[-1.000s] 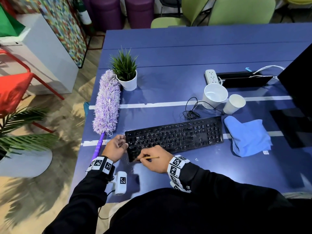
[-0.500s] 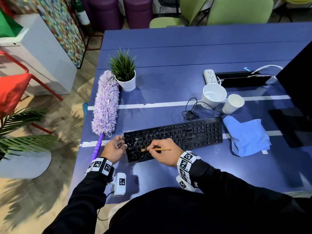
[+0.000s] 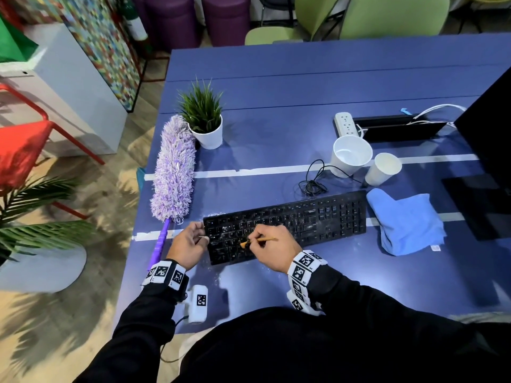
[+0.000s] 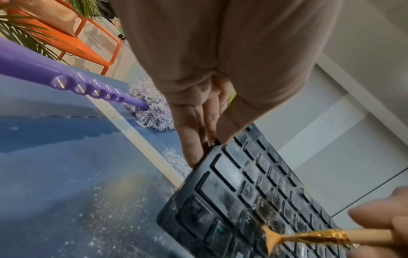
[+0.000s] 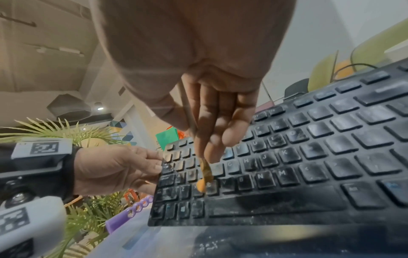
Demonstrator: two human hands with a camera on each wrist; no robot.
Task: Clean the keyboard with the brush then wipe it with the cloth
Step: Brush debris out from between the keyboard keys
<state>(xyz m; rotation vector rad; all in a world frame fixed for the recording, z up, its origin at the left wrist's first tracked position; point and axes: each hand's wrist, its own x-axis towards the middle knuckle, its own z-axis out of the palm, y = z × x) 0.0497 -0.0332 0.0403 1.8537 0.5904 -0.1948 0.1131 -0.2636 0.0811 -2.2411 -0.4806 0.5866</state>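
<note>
with the right hand pinching the brush and the left hand gripping the keyboard edge, hard strokes could scatter dust onto the table.

The keyboard carries the only readable text: in the right wrist view its dusty keycaps show the white letters U, O, H, J, K, G, V, B, N, M, Z and A. In the left wrist view S and Z can be made out on the same keyboard. The wristbands bear black-and-white square code markers, with no words legible.
</note>
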